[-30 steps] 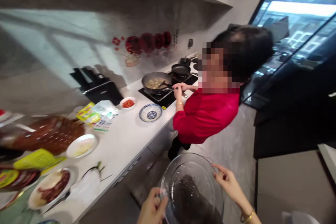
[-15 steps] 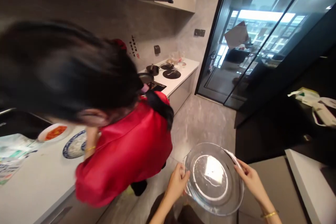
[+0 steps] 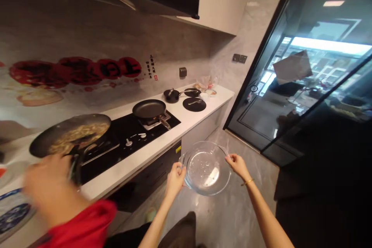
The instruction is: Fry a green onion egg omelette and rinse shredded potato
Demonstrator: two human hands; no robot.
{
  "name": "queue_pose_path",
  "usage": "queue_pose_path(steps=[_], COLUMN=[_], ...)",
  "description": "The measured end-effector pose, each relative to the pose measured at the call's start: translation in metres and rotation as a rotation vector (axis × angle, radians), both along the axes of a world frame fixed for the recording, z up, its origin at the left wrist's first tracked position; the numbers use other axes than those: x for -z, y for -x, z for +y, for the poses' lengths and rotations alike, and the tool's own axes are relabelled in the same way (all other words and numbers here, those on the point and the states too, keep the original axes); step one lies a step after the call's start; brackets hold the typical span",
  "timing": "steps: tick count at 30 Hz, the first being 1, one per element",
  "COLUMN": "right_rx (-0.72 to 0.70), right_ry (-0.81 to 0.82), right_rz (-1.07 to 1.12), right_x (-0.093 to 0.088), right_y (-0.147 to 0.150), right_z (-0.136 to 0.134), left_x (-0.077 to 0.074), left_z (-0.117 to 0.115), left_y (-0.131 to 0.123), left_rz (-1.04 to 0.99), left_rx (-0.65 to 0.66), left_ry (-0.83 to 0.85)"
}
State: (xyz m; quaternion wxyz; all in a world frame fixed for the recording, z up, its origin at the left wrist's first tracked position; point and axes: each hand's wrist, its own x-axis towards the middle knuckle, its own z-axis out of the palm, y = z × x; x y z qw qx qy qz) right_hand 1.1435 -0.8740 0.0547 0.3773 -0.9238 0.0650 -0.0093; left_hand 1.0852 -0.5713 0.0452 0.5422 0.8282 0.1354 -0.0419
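A round clear glass dish is held level over the floor, in front of the counter. My left hand grips its left handle, thumb on the rim. On the opposite side, my right hand is closed around the other handle. Drops of water show on the dish's bottom, and it has no food in it.
At left a co-worker's blurred hand is by a wok of food. A frying pan sits on the stove. Lids lie on the far counter. A blue-patterned plate is lower left; a glass door stands at right.
My view has turned left toward the stove, with the glass dish still in both hands. The co-worker's head and body have left the view; a red-sleeved arm now reaches by the wok.
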Motion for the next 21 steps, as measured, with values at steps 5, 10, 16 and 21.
queue_pose_path(steps=[5, 10, 16, 21], right_rx=[-0.142, -0.38, -0.593, -0.738], right_ry=[0.099, 0.146, 0.171, 0.189], right_rz=[0.072, 0.106, 0.136, 0.168], right_x=[0.031, 0.074, 0.129, 0.157], right_y=[-0.16, -0.326, -0.485, -0.564], right_z=[-0.008, 0.012, 0.059, 0.088], left_x=[0.021, 0.065, 0.12, 0.146], left_z=[-0.022, -0.037, -0.052, -0.054], left_y=[-0.125, -0.227, -0.333, -0.391], left_rz=[0.033, 0.153, 0.19, 0.177], left_rx=[-0.138, -0.333, -0.661, -0.82], left_ry=[-0.124, -0.028, 0.008, 0.029])
